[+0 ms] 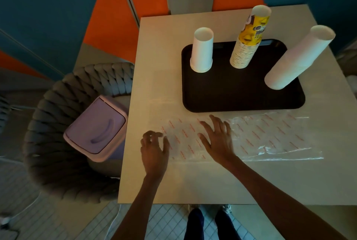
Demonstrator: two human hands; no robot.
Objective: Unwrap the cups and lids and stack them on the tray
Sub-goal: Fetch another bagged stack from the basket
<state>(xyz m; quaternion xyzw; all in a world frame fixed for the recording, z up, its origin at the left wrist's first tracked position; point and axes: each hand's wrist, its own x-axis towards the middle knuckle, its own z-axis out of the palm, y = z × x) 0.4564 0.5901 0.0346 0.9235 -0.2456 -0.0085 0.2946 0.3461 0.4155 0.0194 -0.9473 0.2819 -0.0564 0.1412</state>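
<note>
Beige table [173,181], clear wrapper [270,139], red print possibly lettering.

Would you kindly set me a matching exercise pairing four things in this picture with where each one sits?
Things: 1 yellow printed cup stack; 2 tall pale cup stack; 3 plastic wrapper; 4 lilac bin.
Places: A on the woven chair; B right side of the tray; C flat on the table, in front of the tray; D middle of the tray.
Pairs: 1-D, 2-B, 3-C, 4-A.

Beige table [164,181], woven chair [58,143], tiled floor [164,220], teal-orange wall [58,7]
</note>
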